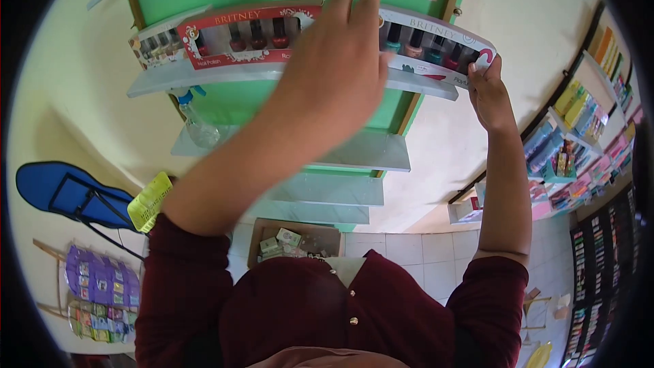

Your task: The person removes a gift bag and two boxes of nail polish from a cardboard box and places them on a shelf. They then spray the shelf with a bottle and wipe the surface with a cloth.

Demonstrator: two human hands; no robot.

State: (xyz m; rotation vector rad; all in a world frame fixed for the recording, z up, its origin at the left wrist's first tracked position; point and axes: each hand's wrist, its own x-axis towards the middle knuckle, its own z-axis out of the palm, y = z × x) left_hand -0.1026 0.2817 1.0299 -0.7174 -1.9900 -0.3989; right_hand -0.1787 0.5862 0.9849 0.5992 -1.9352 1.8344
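A white nail polish box point(436, 44) marked BRITNEY stands on the upper shelf point(225, 75), with several coloured bottles behind its window. My right hand point(492, 99) grips its right end, thumb on the front and fingers at the edge. In front of its left end is my left hand point(340, 61), slightly blurred, back of the hand toward me. Its fingers stretch up past the top of the boxes and the thumb sticks out to the right. A red nail polish box point(255, 31) sits to the left, partly covered by this hand. Further left is another pale box point(158, 44).
Below hang lower shelves point(361, 153), one bearing a clear spray bottle point(201, 129) with a blue head. An open carton point(262, 235) with small boxes stands on the tiled floor. A blue insole-shaped item point(71, 194) is at left; stocked shelves point(579, 109) line the right wall.
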